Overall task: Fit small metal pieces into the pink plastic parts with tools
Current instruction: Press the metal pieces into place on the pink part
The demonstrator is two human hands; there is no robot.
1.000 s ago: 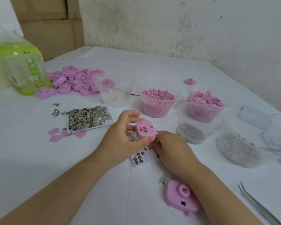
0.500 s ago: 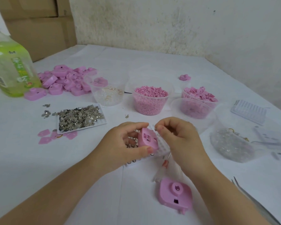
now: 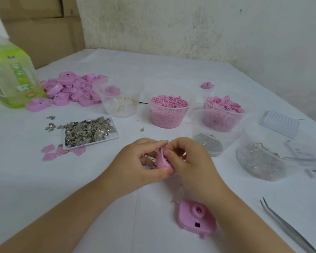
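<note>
head view, centre of frame: pink plastic part [image 3: 161, 161] held on edge just above the surface [image 3: 26, 170], gripped by the left hand [image 3: 137, 165] with the thumb below and curled fingers [image 3: 153, 145] above. right hand [image 3: 192, 161] has its fingers curled and pinches the part's right face; whether a metal piece lies under them cannot be told. for a clean fit, the left grip should probably stay firm while the right presses straight into the recess, not at a slant. second pink part [image 3: 195, 218] lies at lower centre. tweezers [image 3: 288, 227] rest unused at lower right, likely the better tool for a small piece. tray of metal pieces [image 3: 88, 132] sits at middle left.
</note>
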